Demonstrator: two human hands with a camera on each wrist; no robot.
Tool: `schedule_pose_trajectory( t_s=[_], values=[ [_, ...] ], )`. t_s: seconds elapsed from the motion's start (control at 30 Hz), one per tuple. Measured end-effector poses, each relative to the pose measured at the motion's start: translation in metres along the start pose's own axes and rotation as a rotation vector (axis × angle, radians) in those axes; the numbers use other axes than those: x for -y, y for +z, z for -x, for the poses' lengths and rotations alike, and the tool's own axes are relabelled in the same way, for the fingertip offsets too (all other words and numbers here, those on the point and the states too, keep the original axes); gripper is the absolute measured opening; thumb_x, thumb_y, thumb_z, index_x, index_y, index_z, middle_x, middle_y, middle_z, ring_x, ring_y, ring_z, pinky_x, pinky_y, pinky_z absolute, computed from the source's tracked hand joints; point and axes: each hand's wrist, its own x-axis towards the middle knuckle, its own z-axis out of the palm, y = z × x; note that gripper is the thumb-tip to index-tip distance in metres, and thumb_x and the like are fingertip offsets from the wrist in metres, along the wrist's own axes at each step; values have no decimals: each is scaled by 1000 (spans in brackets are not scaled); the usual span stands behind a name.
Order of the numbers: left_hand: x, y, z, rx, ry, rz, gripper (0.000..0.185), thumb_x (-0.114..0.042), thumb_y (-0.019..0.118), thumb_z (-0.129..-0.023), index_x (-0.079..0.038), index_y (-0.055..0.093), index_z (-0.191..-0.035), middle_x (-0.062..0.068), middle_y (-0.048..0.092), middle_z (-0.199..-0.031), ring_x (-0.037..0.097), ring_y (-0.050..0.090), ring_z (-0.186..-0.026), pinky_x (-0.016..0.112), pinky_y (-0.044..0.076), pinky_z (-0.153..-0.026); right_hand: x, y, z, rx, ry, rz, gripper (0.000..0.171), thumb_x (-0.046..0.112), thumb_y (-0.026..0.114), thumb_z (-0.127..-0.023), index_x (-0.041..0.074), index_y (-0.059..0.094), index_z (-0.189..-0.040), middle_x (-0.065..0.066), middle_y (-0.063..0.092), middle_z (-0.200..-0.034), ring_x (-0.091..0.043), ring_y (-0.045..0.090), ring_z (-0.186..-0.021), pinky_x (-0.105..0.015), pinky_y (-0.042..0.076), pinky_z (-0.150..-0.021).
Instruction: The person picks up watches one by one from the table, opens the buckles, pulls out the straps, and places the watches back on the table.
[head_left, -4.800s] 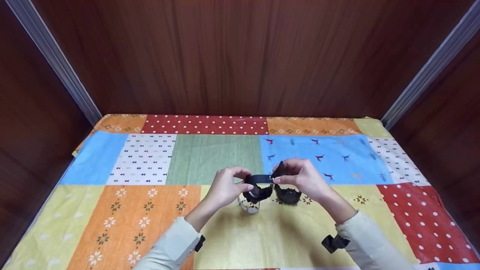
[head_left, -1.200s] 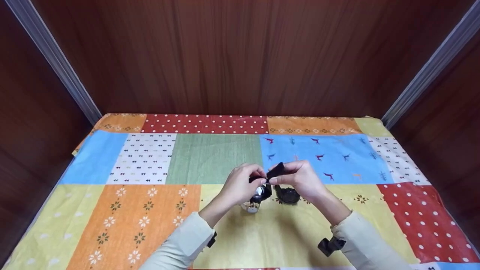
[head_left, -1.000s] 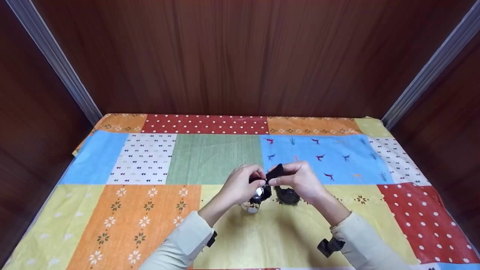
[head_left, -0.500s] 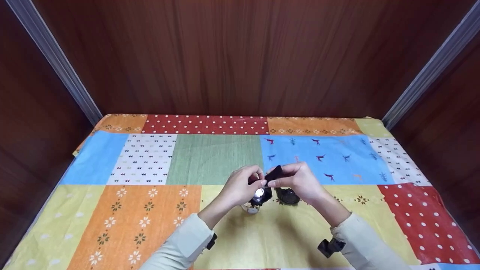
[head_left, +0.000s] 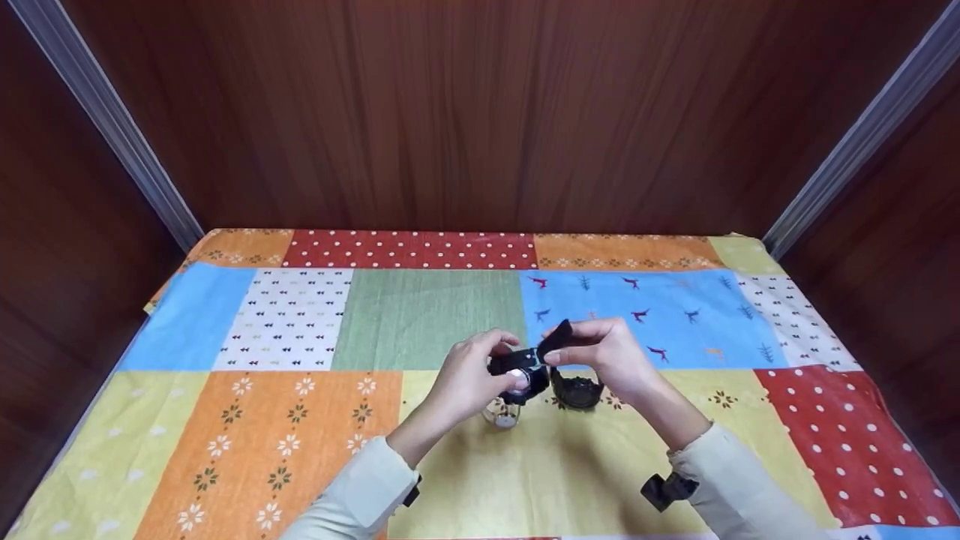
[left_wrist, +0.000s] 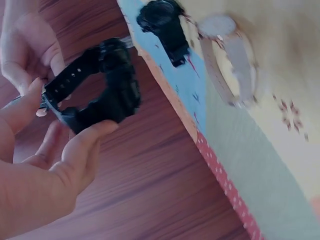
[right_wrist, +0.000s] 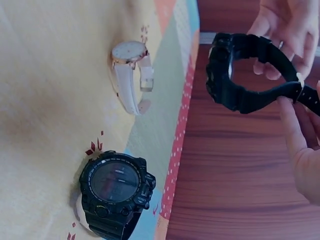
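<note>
Both hands hold a black digital watch (head_left: 520, 366) just above the patchwork tablecloth (head_left: 420, 315). My left hand (head_left: 501, 366) grips the case and lower band (left_wrist: 100, 92) between thumb and fingers. At the buckle, my right hand (head_left: 556, 351) pinches the free strap end (head_left: 555, 339), which sticks up. The band forms a closed loop (right_wrist: 247, 75). A second black digital watch (head_left: 576, 391) lies face up on the yellow patch below my right hand (right_wrist: 116, 190). A white-strapped watch (head_left: 501, 414) lies on its side below my left hand (right_wrist: 130, 70).
The table sits in a wood-panelled corner, with the back wall (head_left: 480, 112) close behind the cloth's far edge. Metal strips (head_left: 112, 127) run down the corners on both sides. Black wrist-camera mounts (head_left: 664, 489) show on both cream sleeves.
My hands have kept hold of the black watch. Over the last second they drifted together, then slightly apart. The strap end now points a little higher.
</note>
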Motion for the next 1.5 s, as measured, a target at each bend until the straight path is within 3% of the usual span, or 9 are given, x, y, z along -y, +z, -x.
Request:
schedule_pose_trajectory(
  t_s=[0.17,0.37,0.6,0.83,1.0,1.23,1.5],
  values=[
    [1,0,1,-48,61,-130,22,-6,71,-76,-4,67,-97,6,65,-95,22,58,-92,37,44,-83,1,-1,0,6,3,18,35,13,78,-71,-3,68,-101,-12,68,-94,-19,63,-87,-32,50,-79],
    [2,-2,1,-91,78,-75,17,-6,73,-74,-5,68,-90,3,66,-87,18,60,-84,32,47,-76,-2,0,0,91,-47,65,39,9,74,-75,-7,62,-109,-21,64,-99,-22,63,-88,-30,51,-77],
    [3,-4,1,-79,49,-53,17,-3,72,-75,-5,66,-91,4,65,-88,19,59,-85,33,47,-76,-5,1,-1,174,-125,261,32,10,72,-77,-2,65,-106,-13,65,-91,-21,62,-83,-27,51,-72],
    [3,-4,3,-52,41,-62,18,-3,70,-76,-6,64,-92,4,64,-90,21,58,-89,36,45,-79,-6,5,0,183,-222,384,25,10,71,-79,-1,67,-101,-9,66,-87,-18,61,-81,-29,51,-75],
    [5,-4,3,-38,74,-100,20,-5,71,-75,-4,65,-94,6,63,-90,23,58,-90,37,44,-81,-7,6,0,158,-265,397,22,9,71,-78,-2,69,-98,-7,67,-85,-18,60,-81,-37,50,-76],
    [7,-3,2,1,58,-113,21,-11,73,-74,-5,68,-93,7,62,-94,23,56,-91,38,43,-80,-8,6,0,122,-219,385,23,7,74,-74,2,71,-97,-3,67,-86,-17,59,-81,-29,48,-75],
    [7,-3,3,5,87,-155,22,-15,75,-73,-5,67,-91,8,63,-90,24,58,-87,38,45,-77,-10,6,1,118,-207,383,23,10,75,-74,3,71,-96,-3,67,-86,-17,58,-81,-32,48,-75]
  ],
)
